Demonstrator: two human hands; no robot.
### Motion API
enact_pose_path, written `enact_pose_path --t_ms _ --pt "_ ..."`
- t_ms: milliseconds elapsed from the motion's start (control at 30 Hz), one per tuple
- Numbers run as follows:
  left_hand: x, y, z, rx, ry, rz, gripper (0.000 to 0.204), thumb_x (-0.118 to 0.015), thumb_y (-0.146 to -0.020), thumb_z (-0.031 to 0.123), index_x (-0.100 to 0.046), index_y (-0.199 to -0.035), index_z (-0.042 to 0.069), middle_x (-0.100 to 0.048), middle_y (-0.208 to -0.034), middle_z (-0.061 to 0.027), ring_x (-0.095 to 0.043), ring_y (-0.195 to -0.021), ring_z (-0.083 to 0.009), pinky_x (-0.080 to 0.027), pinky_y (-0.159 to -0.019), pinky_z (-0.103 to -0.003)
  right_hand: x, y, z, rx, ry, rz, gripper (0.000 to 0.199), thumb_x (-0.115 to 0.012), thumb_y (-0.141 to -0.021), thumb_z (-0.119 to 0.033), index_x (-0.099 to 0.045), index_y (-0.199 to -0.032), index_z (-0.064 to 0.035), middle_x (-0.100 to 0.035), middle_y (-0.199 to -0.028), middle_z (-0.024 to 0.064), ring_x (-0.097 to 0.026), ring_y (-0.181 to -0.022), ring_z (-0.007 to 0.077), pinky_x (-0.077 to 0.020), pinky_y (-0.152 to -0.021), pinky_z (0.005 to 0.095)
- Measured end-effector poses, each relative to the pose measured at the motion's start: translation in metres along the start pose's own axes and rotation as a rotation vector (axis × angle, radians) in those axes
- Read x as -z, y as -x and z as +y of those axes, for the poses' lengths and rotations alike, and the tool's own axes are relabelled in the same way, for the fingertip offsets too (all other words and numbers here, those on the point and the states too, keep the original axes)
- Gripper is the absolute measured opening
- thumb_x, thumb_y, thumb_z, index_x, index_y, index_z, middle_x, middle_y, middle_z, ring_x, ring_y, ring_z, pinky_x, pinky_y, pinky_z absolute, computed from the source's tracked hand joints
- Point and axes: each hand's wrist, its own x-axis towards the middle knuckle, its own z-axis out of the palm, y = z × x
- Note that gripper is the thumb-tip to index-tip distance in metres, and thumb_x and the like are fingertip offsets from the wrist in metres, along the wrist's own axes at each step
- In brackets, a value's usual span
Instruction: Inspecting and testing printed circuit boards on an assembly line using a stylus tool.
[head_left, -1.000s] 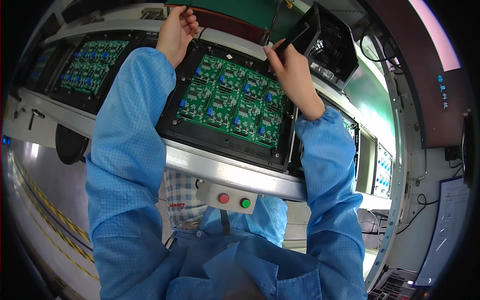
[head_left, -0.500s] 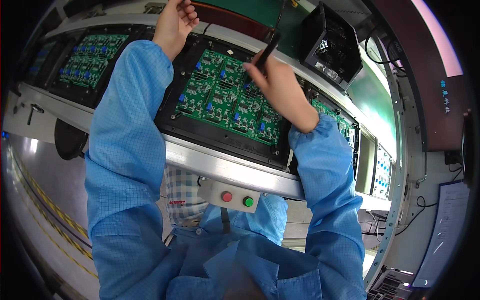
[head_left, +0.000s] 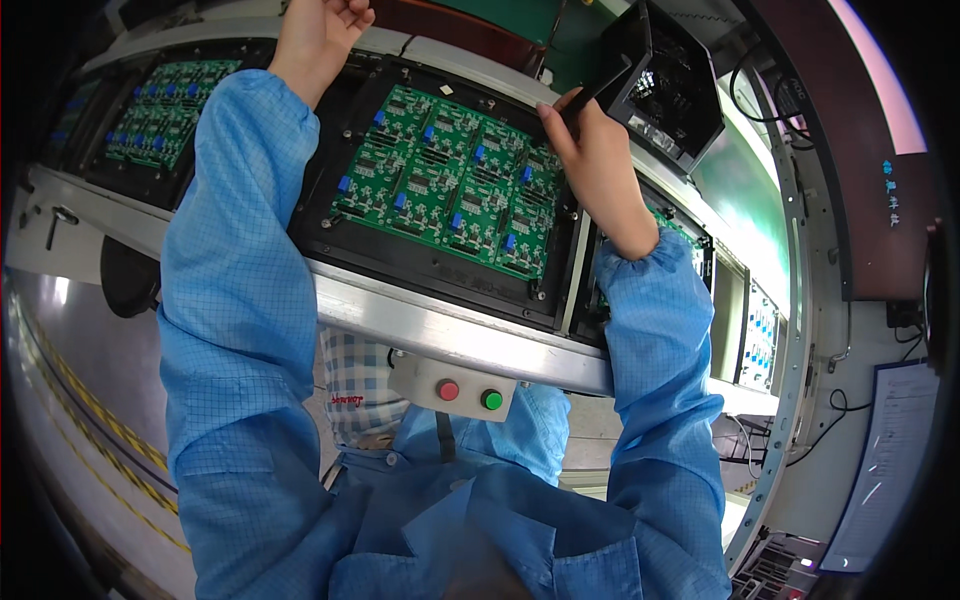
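A green circuit board panel (head_left: 430,188) with blue parts and black chips lies in a black carrier (head_left: 400,262) in front of me. My right hand (head_left: 600,150) is above the panel's right far corner. Its thumb and fingers are closed on a slim black tool (head_left: 601,84), whose exact kind I cannot make out. The tool slants up to the right, apart from the panel. My left hand (head_left: 318,45) is raised beyond the panel's far left corner. Its fingers are curled, and the frame's top edge cuts it off, so what it holds, if anything, is hidden.
Along the metal rail (head_left: 450,340) sit further carriers, one with a green panel (head_left: 170,110) at left. A black open-fronted box (head_left: 665,85) stands far right. Below the rail hangs a control box with a red button (head_left: 447,390) and a green button (head_left: 491,400). A monitor (head_left: 890,180) is at right.
My right hand has moved right with the black tool, off the panel's middle. My left hand has shifted left and up. The panel and carrier sit slightly further left and up in the picture.
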Motion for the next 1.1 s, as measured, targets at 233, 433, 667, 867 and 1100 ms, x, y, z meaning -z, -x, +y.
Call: enact_pose_path --t_ms 233,433,667,867,1100 --pt "0.01 -0.005 0.004 -0.018 0.033 -0.01 0.018 -0.056 -0.095 0.028 -0.055 -0.084 0.014 -0.055 -0.072 0.001 -0.053 -0.065 -0.013 -0.046 -0.066 -0.03 -0.013 -0.006 -0.001 0.001 -0.005 -0.058 0.031 -0.064 -0.096 -0.024 -0.054 -0.101 0.0058 -0.063 -0.073 0.0257 -0.062 -0.069 0.0454 -0.0479 -0.059 0.0478" --pt "0.007 -0.003 0.013 -0.032 0.023 -0.012 0.019 -0.057 -0.095 0.028 -0.055 -0.081 0.014 -0.055 -0.07 0.0013 -0.054 -0.065 -0.0138 -0.046 -0.066 -0.031 -0.013 -0.008 -0.013 0.058 0.001 -0.064 0.031 -0.065 -0.095 -0.024 -0.054 -0.1 0.0054 -0.063 -0.07 0.0246 -0.062 -0.067 0.045 -0.0483 -0.057 0.0483" --pt "0.015 -0.01 0.017 -0.024 0.049 -0.024 0.019 -0.057 -0.095 0.028 -0.056 -0.081 0.015 -0.056 -0.07 0.0008 -0.056 -0.066 -0.014 -0.046 -0.066 -0.031 -0.028 -0.003 -0.037 0.094 -0.059 -0.149 0.031 -0.063 -0.096 -0.024 -0.054 -0.103 0.0042 -0.064 -0.071 0.0245 -0.063 -0.068 0.0451 -0.0488 -0.059 0.0502" --pt "0.013 -0.02 0.028 -0.027 0.085 0.012 0.02 -0.057 -0.095 0.027 -0.056 -0.081 0.013 -0.056 -0.069 0.0003 -0.055 -0.064 -0.0142 -0.047 -0.066 -0.03 -0.027 -0.01 -0.038 0.076 -0.082 -0.162 0.032 -0.062 -0.096 -0.025 -0.053 -0.104 0.0041 -0.064 -0.071 0.0244 -0.063 -0.068 0.0447 -0.0494 -0.059 0.0497" --pt "0.034 -0.025 0.054 -0.075 0.083 0.021 0.019 -0.057 -0.095 0.025 -0.056 -0.081 0.012 -0.055 -0.069 0.0002 -0.055 -0.064 -0.0144 -0.048 -0.067 -0.031 -0.048 -0.013 -0.052 0.151 -0.057 -0.124 0.023 -0.066 -0.095 -0.022 -0.057 -0.1 -0.001 -0.06 -0.065 0.0137 -0.06 -0.056 0.0256 -0.0451 -0.053 0.0363"
